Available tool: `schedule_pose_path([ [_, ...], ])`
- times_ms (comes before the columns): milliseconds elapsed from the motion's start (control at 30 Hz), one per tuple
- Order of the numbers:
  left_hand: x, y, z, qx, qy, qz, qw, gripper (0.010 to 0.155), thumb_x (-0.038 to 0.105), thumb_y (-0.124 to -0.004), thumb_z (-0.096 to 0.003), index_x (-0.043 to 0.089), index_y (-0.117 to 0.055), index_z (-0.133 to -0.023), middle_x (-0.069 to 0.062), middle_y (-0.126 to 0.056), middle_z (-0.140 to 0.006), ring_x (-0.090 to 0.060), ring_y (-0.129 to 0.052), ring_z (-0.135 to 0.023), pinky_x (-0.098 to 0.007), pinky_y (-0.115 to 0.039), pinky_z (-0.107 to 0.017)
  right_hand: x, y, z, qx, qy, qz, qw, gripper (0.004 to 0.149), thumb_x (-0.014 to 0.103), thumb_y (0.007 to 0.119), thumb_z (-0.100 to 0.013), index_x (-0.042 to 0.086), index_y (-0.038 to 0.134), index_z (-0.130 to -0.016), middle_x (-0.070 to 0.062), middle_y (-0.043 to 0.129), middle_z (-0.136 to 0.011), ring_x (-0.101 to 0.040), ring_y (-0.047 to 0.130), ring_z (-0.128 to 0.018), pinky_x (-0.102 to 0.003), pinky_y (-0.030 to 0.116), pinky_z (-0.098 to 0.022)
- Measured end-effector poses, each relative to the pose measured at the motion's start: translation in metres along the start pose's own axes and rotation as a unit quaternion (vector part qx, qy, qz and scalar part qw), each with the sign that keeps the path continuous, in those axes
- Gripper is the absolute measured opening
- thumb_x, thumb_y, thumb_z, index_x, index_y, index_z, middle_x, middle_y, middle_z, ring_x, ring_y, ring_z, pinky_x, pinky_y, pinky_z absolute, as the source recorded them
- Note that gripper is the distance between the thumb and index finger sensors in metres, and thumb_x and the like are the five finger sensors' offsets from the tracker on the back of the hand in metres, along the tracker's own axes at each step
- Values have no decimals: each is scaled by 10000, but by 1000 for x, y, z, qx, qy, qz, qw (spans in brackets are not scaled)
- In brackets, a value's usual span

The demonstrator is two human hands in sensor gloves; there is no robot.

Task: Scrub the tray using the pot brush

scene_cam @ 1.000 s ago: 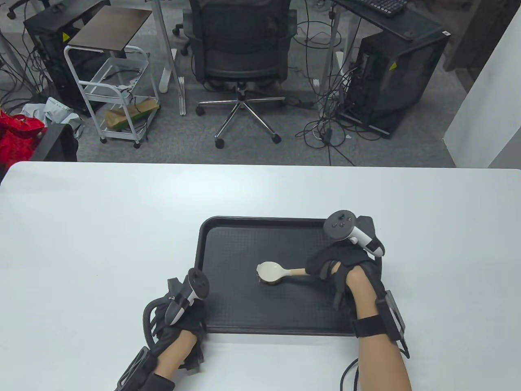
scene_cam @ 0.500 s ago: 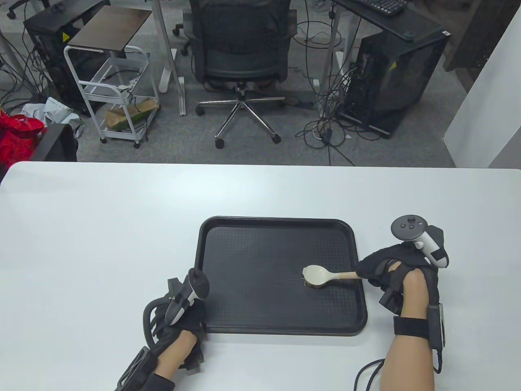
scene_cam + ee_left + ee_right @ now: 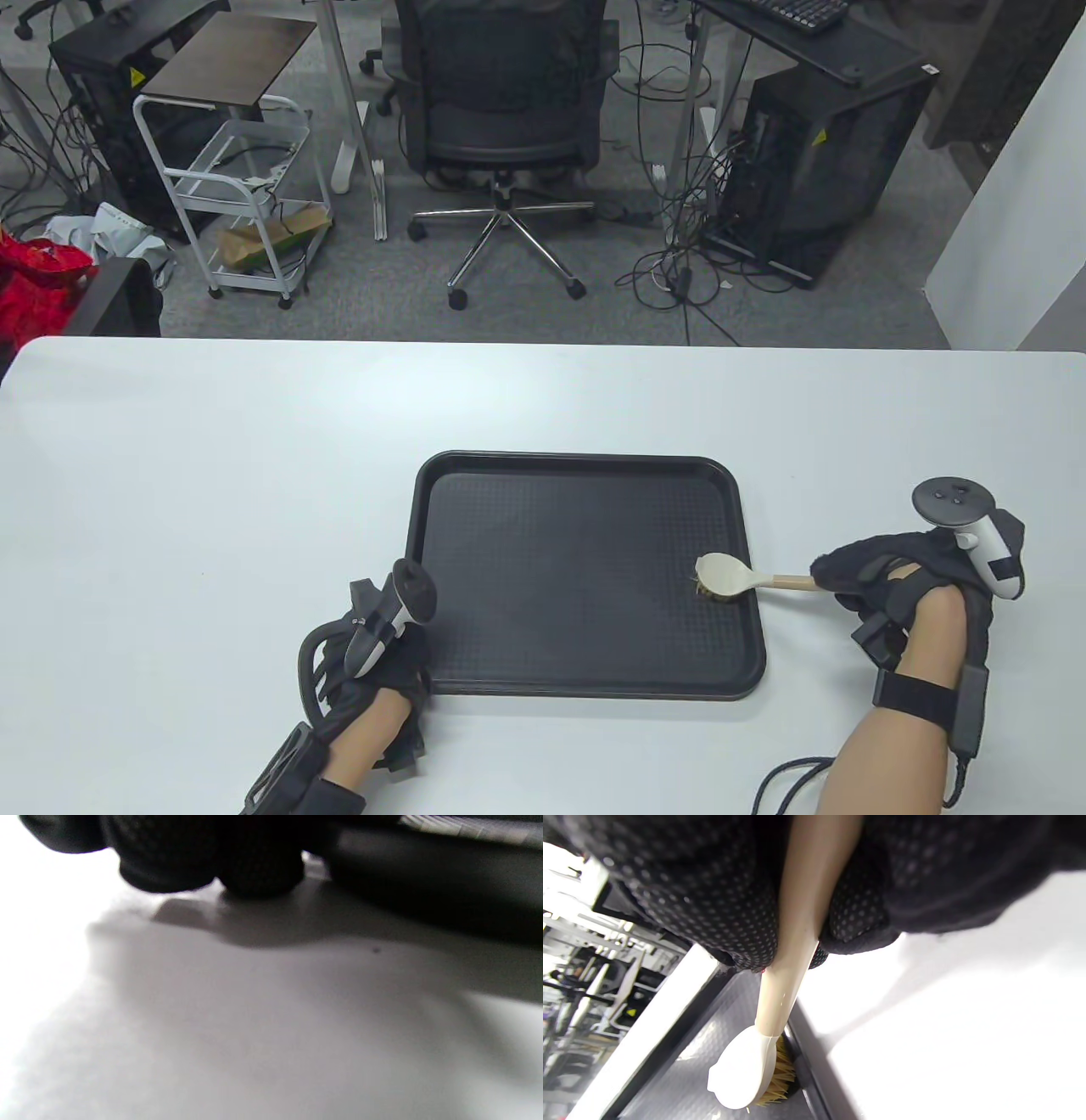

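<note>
A black rectangular tray lies on the white table. My right hand grips the cream handle of the pot brush. The hand is off the tray's right side; the brush head sits bristles-down on the tray floor against its right rim. The right wrist view shows the handle running through my gloved fingers to the head with tan bristles beside the rim. My left hand rests at the tray's front left corner; its fingers touch the table next to the tray edge.
The white table extends left, right and behind the tray. An office chair, a white cart and computer towers stand on the floor beyond the table's far edge. A cable trails from my right wrist.
My right hand has drawn the brush to the right across the tray, from its middle to the right rim, and the hand has left the tray. The left hand has stayed put.
</note>
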State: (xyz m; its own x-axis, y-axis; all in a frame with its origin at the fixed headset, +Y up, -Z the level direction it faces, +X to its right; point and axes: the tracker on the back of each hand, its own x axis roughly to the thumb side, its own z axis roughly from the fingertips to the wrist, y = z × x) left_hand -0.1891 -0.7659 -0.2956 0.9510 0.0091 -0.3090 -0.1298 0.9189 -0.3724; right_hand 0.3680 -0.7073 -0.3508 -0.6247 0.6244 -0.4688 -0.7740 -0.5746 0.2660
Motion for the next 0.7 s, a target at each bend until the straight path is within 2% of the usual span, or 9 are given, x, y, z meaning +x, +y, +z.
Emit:
schedule_pose_path([
  [133,0,0,0,1,1,1,1000,645,444,-713,-448,72,-532,-944,12,-870,-613,-203,-955,-418,-493,-800,-427,18,2,6,2,-44,1,999,447,288,1022,-354,60,1008,-738,-200,1010,-485,-353,966,-168,-555,802,-232],
  [233,0,0,0,1,1,0,1000,645,443,-714,-448,73,-532,-944,12,-871,-612,-204,-955,-417,-494,-800,-427,50,13,13,19,-113,-2,993,469,306,981,-389,50,952,-780,-188,991,-507,-327,963,-180,-537,806,-237],
  [333,0,0,0,1,1,2,1000,645,443,-714,-448,74,-532,-944,11,-870,-613,-205,-955,-418,-494,-800,-427,76,27,17,32,-147,22,988,476,319,962,-407,56,923,-801,-177,981,-522,-310,960,-189,-525,807,-242],
  [400,0,0,0,1,1,0,1000,644,441,-714,-449,74,-531,-944,11,-870,-613,-205,-955,-418,-495,-800,-427,97,41,21,38,-165,49,984,478,327,949,-418,61,908,-812,-170,975,-531,-299,960,-195,-517,809,-247],
  [533,0,0,0,0,0,2,1000,644,442,-714,-448,73,-532,-944,10,-871,-612,-206,-955,-418,-495,-799,-427,146,85,30,47,-206,108,972,488,355,901,-450,77,858,-848,-145,960,-553,-261,960,-207,-489,819,-252],
  [700,0,0,0,1,-1,3,1000,644,441,-714,-448,72,-532,-944,9,-870,-612,-205,-955,-416,-495,-800,-427,178,138,27,80,-234,107,963,490,371,873,-464,80,843,-858,-133,961,-553,-242,963,-198,-474,828,-245],
])
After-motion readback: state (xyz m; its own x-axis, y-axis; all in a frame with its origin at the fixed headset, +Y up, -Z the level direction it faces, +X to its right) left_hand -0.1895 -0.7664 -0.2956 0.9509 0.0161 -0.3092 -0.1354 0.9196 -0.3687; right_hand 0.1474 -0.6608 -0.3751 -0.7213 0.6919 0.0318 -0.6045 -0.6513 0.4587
